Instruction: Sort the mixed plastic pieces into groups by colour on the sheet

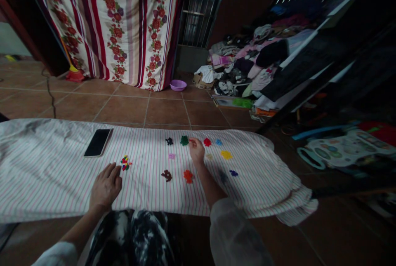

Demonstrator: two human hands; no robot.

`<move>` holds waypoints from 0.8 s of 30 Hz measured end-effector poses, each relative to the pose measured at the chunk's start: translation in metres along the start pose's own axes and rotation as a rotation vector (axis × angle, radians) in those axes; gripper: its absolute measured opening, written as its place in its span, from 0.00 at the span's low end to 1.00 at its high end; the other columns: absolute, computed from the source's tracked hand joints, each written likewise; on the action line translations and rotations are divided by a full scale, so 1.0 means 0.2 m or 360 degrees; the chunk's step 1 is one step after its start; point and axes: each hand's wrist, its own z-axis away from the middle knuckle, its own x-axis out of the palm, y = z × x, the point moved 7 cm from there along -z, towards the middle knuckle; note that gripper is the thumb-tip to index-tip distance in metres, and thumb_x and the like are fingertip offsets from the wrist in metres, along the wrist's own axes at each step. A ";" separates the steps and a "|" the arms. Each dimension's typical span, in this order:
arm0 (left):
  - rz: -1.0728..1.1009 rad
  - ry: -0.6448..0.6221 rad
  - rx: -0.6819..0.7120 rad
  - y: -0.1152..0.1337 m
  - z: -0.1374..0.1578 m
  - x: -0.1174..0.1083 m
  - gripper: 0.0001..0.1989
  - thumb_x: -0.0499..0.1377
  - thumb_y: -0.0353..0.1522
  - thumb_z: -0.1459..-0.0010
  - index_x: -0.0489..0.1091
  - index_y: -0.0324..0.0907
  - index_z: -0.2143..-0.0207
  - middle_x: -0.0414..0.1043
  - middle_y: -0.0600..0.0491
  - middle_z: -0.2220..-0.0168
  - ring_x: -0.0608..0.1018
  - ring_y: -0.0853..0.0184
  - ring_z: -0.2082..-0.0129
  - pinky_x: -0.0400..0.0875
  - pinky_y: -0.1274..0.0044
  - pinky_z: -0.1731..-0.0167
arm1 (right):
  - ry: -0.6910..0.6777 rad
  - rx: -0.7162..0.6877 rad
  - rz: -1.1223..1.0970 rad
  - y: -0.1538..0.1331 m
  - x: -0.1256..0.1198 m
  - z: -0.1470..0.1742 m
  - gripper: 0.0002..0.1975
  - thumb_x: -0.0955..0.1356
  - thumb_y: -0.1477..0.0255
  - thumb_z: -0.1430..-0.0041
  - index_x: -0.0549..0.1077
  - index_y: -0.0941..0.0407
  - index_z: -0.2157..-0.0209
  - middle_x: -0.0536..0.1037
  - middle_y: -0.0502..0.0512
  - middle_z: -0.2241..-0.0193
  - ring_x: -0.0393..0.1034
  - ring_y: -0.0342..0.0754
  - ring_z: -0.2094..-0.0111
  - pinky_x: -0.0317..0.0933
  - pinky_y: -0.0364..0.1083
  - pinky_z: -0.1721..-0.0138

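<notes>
Small mixed pieces point(125, 163) lie on the striped cloth point(140, 194) beside the left hand point(107, 185), its fingers loosely extended. They look light, hard, best pinched edgewise; whether the right hand point(197, 150), by the green pile point(184, 140), grips one, I can't tell.

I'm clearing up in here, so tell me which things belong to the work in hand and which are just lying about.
Seemingly in use:
mixed-colour pile, beside the left hand
dark green pile, nearest the right hand
other single-colour piles
striped cloth beneath them

Probably just lying about:
phone
purple basin
heap of clothes
</notes>
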 end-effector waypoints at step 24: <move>-0.0013 -0.0005 0.0006 0.00 0.00 0.00 0.17 0.48 0.31 0.38 0.72 0.37 0.52 0.75 0.39 0.48 0.75 0.53 0.46 0.74 0.63 0.51 | 0.0088 0.0276 0.0736 0.28 -0.42 -0.28 0.14 0.62 0.72 0.45 0.78 0.58 0.64 0.77 0.57 0.70 0.69 0.49 0.68 0.56 0.45 0.65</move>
